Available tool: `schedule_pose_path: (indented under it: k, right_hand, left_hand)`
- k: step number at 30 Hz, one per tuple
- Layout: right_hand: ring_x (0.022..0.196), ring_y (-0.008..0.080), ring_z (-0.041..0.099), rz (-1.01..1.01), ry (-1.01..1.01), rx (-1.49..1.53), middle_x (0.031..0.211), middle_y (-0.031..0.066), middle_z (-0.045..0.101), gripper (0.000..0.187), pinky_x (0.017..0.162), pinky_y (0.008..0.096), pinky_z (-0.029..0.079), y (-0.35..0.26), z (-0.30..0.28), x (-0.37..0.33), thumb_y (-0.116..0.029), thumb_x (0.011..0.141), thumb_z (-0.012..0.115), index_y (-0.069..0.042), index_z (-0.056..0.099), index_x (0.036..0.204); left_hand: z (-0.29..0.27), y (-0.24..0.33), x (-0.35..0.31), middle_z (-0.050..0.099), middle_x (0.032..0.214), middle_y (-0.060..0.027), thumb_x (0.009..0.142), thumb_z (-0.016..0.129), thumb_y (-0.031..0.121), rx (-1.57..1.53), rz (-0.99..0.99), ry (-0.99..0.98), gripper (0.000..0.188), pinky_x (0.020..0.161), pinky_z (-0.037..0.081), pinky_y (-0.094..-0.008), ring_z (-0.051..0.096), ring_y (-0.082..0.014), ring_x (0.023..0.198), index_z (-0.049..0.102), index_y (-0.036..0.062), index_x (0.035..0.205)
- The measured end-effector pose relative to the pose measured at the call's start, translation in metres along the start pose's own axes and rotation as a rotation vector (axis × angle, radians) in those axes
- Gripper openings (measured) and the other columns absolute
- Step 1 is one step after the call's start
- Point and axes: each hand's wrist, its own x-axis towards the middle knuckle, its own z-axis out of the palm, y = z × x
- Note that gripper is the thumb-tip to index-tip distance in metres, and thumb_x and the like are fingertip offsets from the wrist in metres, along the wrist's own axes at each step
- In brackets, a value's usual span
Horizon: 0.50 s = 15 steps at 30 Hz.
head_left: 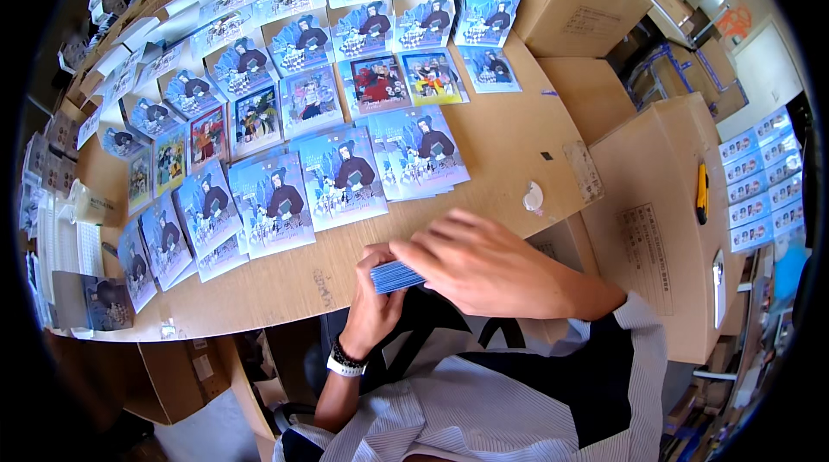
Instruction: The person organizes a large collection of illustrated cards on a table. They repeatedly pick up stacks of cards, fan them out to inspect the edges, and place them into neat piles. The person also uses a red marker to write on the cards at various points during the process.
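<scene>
A thick stack of blue-edged cards (395,277) is gripped in my left hand (370,311), just off the table's near edge. My right hand (471,263) bends over the right end of that stack. Its fingers are blurred and partly hide the cards, so their exact hold is unclear. Beyond my hands lie blue illustrated booklets or sleeves (344,173) in a row of piles, each printed with a dark-clothed figure. Behind them runs a row of differently coloured picture cards (377,85). Open illustrated boxes (298,41) stand farther back.
The wooden table (509,147) bears a roll of tape (533,196) near its right side. Large cardboard boxes (652,220) stand to the right, one carrying a yellow cutter (702,194) and a phone-like object (718,289). A white keyboard (88,250) lies at far left.
</scene>
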Motion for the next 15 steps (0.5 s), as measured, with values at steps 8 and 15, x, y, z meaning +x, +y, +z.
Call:
schedule_pose_path:
  k: [8, 15]
  right_hand:
    - [0.08, 0.0271, 0.068, 0.27, 0.033, 0.235, 0.092, 0.0134, 0.067, 0.037, 0.072, 0.0377, 0.052, 0.045, -0.068, -0.007, -0.011, 0.083, 0.076, -0.005, 0.061, 0.115]
    - [0.098, 0.0352, 0.069, 0.166, 0.621, -0.289, 0.106, 0.0176, 0.071, 0.044, 0.083, 0.0423, 0.052, 0.197, -0.161, 0.069, -0.006, 0.084, 0.072, -0.008, 0.058, 0.126]
  left_hand:
    - [-0.007, 0.01, 0.009, 0.045, 0.135, -0.0206, 0.087, 0.073, 0.001, 0.002, -0.025, 0.013, 0.068, 0.11, 0.039, -0.0427, 0.048, -0.0333, 0.129, 0.029, 0.0011, 0.138]
    - [-0.015, 0.013, 0.012, 0.049, 0.133, -0.0199, 0.087, 0.069, -0.001, -0.009, -0.011, -0.002, 0.058, 0.109, 0.039, -0.0419, 0.049, -0.0349, 0.128, 0.036, 0.0007, 0.135]
